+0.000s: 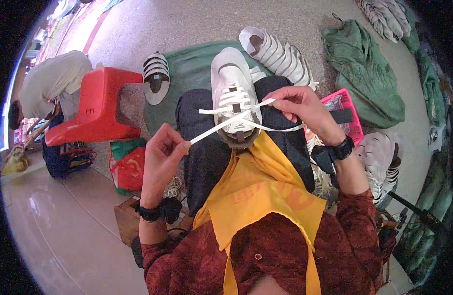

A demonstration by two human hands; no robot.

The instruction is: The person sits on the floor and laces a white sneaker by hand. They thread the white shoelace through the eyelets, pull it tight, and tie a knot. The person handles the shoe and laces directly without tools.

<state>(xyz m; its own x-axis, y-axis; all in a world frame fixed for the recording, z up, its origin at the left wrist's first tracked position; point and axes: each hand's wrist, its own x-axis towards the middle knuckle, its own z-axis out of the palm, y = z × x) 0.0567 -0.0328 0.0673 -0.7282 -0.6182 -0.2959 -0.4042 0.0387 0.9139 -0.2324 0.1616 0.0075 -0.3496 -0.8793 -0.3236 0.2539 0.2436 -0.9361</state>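
Observation:
A white sneaker [233, 81] rests on my lap, toe pointing away, between my dark-trousered knees. Flat white laces [221, 125] cross over its tongue. My left hand [163, 150] pinches one lace end and holds it taut toward the lower left. My right hand [297, 105] grips the other lace end just right of the shoe, above my right knee. Both wrists carry black bands. A yellow cloth [258, 189] hangs from my chest below the shoe.
A row of white shoes [280, 54] lies beyond my knees on a green mat [187, 69]. More shoes [383, 164] sit at the right by a pink basket [347, 105]. A red plastic stool [96, 105] and a crouching person [49, 81] are on the left. Green sacks [369, 69] lie upper right.

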